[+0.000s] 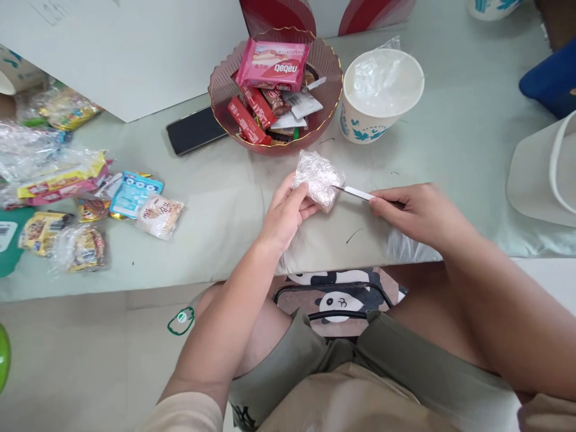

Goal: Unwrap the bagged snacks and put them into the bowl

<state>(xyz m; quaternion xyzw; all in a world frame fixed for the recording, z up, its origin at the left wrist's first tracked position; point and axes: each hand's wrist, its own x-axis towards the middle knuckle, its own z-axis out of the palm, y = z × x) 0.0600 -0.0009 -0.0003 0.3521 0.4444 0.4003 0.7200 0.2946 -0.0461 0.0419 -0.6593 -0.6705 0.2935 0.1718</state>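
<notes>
My left hand [284,211] is closed around a small bundle wrapped in clear bubble wrap [317,177], held over the table. Pinched in my right hand [416,213] is a slim craft knife with a white handle [359,193]. Its dark pointed tip meets the right side of the bundle; whether it has pierced the plastic I cannot tell. What lies inside the wrapping is hidden. Just beyond the bundle stands a pink ribbed bowl [216,90] of snacks, topped by a pink wafer pack [274,65]. A paper cup [366,123] holding crumpled clear plastic is beside it.
A dark phone [193,132] lies left of the bowl, by a large white box [135,54]. Several wrapped snacks, including a blue packet [135,195], cover the table's left side. A white bin [535,174] and a blue object [551,81] are at the right.
</notes>
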